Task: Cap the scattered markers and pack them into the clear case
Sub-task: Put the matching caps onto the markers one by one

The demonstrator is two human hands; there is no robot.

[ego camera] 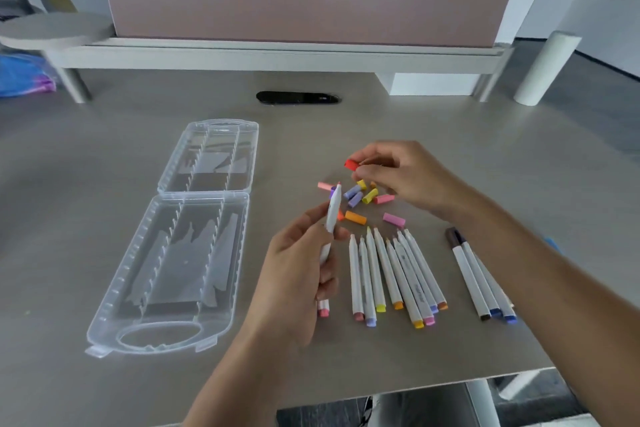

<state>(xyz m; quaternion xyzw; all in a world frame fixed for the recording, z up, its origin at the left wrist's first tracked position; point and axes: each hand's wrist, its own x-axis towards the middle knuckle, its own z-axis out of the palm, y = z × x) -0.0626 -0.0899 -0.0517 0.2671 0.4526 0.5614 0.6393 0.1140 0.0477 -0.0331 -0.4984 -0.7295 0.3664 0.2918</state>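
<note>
Marker (330, 218) gripped in left hand (298, 274), lower barrel hidden, right hand (398, 173) fingers pinching red cap (351, 164)

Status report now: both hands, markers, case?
Left hand holds white uncapped marker upright. Right hand pinches small red cap. Clear plastic case open, no markers inside. Nothing in the way.

left hand (298, 263) w/ uncapped marker (330, 218), right hand (398, 170) w/ red cap (350, 164), open clear case (180, 239) beside
</note>
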